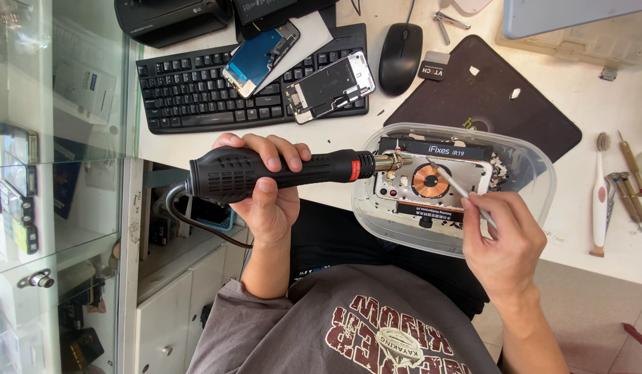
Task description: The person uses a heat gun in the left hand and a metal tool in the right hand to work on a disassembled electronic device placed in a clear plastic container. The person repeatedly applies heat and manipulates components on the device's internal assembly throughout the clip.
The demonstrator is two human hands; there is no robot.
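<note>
Left hand (269, 187) is wrapped tight around the black hot-air gun (279, 172), its grip fully closed on the handle and the metal nozzle (392, 162) aimed level at the opened phone back (432, 183), the one with the copper coil, sitting in the clear plastic tub (535, 173) at the near edge of the worktop (577, 228). Right hand (504, 239) has a pinch grip closed on a slim metal tool (459, 188), tip down near the coil; whether that tip actually touches the part, I can't quite make out from here. To do this well, I'd judge the nozzle wants to hover off the surface and play across the spot, not sit on one point, with the tool working gently at a low angle so nothing tears. Watch the tub wall: the nozzle is right at its left rim, and soft plastic and heat are poor neighbours. The black cord (196, 221) loops down off the worktop edge, so a snag there could jerk the aim. Room is tight ahead: keyboard (196, 90) carrying two phone screens (293, 66), and the mouse (400, 47) just beyond. To the right, the dark mat (501, 104) and a row of hand tools (622, 187) lie well apart from the tub, so the right elbow has the freer swing.
</note>
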